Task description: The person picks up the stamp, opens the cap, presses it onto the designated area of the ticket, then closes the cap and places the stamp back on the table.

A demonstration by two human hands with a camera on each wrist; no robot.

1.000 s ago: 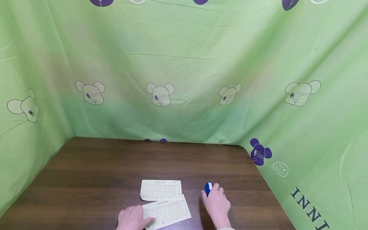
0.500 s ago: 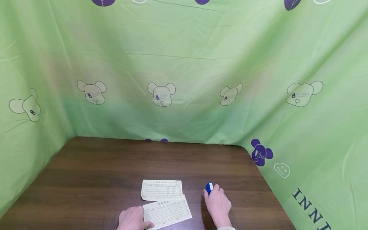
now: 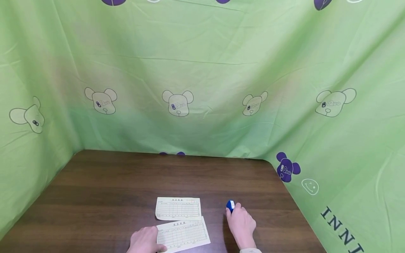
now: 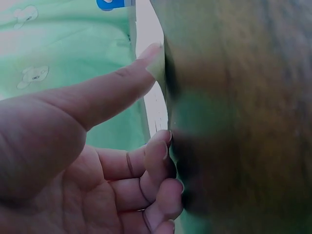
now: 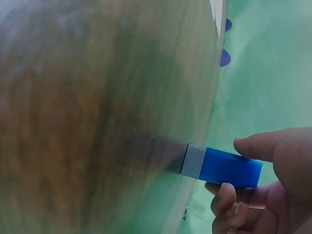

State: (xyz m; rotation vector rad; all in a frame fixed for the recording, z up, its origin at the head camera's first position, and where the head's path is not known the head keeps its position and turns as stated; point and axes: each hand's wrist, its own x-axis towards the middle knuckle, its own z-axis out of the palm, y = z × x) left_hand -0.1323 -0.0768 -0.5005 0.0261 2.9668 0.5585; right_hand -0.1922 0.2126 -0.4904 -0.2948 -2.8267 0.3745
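Observation:
My left hand (image 3: pixel 143 240) is at the left edge of the lower receipt pad (image 3: pixel 185 233), printed with a ruled table. In the left wrist view its thumb (image 4: pixel 114 92) lies over the pad's near corner, where a bit of paper bends up, and the other fingers curl against the edge. To the right, my right hand (image 3: pixel 241 225) holds a small blue stamp (image 5: pixel 229 168) with a pale grey end between thumb and fingers. That grey end points down at the tabletop; whether it touches cannot be told.
A second receipt pad (image 3: pixel 178 208) lies just behind the lower one, its near left corner curled. The brown wooden table (image 3: pixel 104 182) reaches back to a green curtain (image 3: pixel 209 70) with bear prints, which encloses the back and both sides.
The lower pad has slid slightly toward me, and my left thumb has drawn back toward its corner. My right hand with the stamp has shifted slightly right.

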